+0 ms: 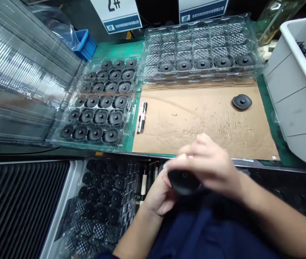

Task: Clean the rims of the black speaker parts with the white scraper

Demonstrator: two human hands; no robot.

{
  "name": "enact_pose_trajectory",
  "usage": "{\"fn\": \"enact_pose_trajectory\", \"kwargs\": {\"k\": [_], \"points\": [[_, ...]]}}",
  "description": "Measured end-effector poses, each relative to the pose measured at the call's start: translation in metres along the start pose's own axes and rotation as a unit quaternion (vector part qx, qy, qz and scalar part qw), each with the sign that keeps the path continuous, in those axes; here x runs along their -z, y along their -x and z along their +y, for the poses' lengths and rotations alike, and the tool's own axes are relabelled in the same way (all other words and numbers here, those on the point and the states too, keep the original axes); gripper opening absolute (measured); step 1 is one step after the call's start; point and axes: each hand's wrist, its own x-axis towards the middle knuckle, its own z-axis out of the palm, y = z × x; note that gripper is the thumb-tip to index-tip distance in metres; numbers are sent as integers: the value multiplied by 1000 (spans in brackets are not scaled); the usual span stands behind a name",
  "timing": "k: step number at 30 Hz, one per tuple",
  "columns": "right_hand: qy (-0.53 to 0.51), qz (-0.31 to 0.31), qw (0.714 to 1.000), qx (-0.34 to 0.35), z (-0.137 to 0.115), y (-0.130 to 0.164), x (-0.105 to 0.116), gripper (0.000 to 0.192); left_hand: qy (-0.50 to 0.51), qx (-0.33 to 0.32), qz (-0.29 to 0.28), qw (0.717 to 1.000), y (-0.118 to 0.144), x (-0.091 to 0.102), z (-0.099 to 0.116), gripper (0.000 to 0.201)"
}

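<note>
I am holding a dark round disc [183,181] close in front of my body, just nearer than the near edge of the surface [115,46]. My left hand [159,194] is cupping it from below, fingers curled around its left edge, and my right hand [209,163] is lying over its top, fingers bent and grasping it; motion blur is hiding how the fingertips sit.

Beyond my hands a sheet of brown cardboard [204,122] is lying flat on the green surface. One more dark disc, the loose disc [242,101], is sitting alone at its far right corner. Two pens [142,117] are resting just off its left edge.

Left of the pens, a clear tray [96,104] is carrying rows of the same dark discs, nearly full. At the far edge of the cardboard a stack of clear trays [201,46] is showing discs only in its nearest row. A grey bin [295,90] is standing at the right with dark pieces inside. Below the surface at the near left, a lower tray [101,194] is holding more discs. Two printed signs [117,14] are standing at the far side.
</note>
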Motion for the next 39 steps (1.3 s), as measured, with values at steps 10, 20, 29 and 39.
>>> {"fn": "enact_pose_trajectory", "kwargs": {"k": [10,20,29,39], "points": [[130,46,964,-228,92,63,-42,31,102,26,-131,986,0,16,1,63],[29,19,960,-279,39,97,-44,23,69,17,-115,991,-5,14,4,62],[15,31,962,-272,28,92,-44,21,-447,-365,-8,817,-5,17,-4,99],[8,16,980,-198,10,85,-24,34,-572,-412,-26,708,-6,31,-7,115]]}}
